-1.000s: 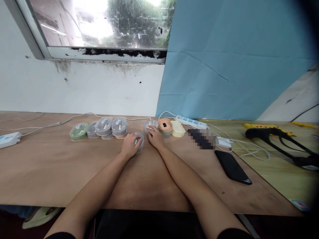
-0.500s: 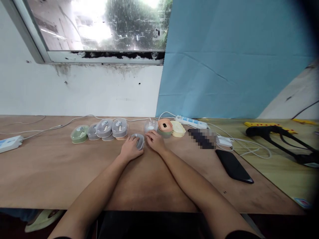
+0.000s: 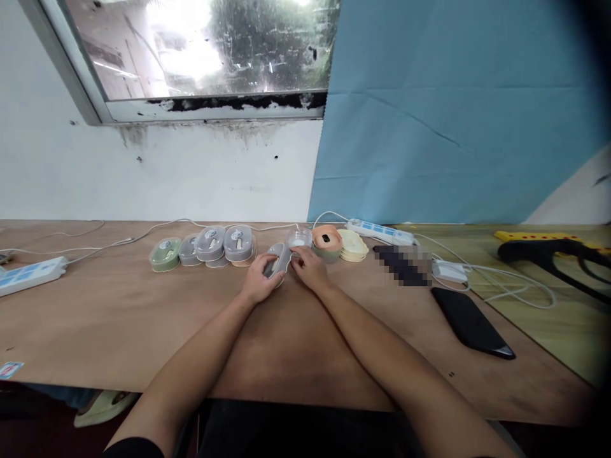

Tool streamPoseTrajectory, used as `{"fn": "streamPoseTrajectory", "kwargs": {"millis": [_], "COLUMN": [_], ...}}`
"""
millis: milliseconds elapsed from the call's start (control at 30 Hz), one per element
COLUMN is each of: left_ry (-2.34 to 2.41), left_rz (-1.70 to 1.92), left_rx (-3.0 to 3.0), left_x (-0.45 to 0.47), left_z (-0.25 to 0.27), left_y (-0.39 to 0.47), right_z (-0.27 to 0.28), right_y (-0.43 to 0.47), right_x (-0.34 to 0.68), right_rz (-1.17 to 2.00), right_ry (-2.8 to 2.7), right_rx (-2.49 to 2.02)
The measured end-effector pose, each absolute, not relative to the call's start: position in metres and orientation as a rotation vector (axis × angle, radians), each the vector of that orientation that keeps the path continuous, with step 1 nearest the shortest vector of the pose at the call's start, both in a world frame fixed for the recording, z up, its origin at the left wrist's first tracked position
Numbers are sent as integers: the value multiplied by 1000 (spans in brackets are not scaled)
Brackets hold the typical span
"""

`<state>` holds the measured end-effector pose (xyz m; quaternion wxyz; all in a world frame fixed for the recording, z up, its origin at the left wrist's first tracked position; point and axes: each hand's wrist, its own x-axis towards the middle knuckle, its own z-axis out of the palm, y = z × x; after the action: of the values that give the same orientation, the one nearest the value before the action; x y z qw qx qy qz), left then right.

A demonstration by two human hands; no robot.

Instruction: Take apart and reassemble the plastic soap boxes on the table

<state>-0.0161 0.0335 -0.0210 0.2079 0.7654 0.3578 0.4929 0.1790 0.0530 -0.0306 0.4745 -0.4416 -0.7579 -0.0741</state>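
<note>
My left hand point(image 3: 260, 277) is closed round a small grey plastic box point(image 3: 280, 257) with a clear lid, held tilted up off the table. At the box's right edge are the bent fingers of my right hand point(image 3: 310, 268), their tips pressed against it; the palm side is hidden. Just behind my right hand stands a clear plastic cover point(image 3: 298, 238). Beside it, an orange box part point(image 3: 327, 238) with a dark slot rests on a green one, and a stack of cream lids point(image 3: 353, 247) lies to their right.
To the left stand a green lidded box point(image 3: 165, 256) and several grey lidded boxes point(image 3: 210, 243), some stacked. A power strip point(image 3: 379, 231) with white cables lies along the back, another power strip point(image 3: 33, 275) at far left. A black phone point(image 3: 470, 323) lies at right.
My left hand has tilted the grey box up on its side. My right fingers have come onto its edge. The whole view has shifted slightly.
</note>
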Motion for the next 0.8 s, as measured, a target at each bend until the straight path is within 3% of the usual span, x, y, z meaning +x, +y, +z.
{"fn": "streamPoseTrajectory", "kwargs": {"millis": [233, 467, 800], "left_ry": [844, 815, 843], "left_rz": [1256, 1386, 1275], "left_rx": [1587, 1310, 1635], "left_x": [-15, -23, -17], "left_z": [-29, -26, -28], "left_y": [44, 52, 41], "right_z": [-27, -26, -21], "right_y": [51, 52, 48], "right_x": [180, 189, 200], "right_rz": [-256, -235, -346], "right_ry": [-1844, -1971, -2077], "right_rx": [-1060, -1028, -1030]}}
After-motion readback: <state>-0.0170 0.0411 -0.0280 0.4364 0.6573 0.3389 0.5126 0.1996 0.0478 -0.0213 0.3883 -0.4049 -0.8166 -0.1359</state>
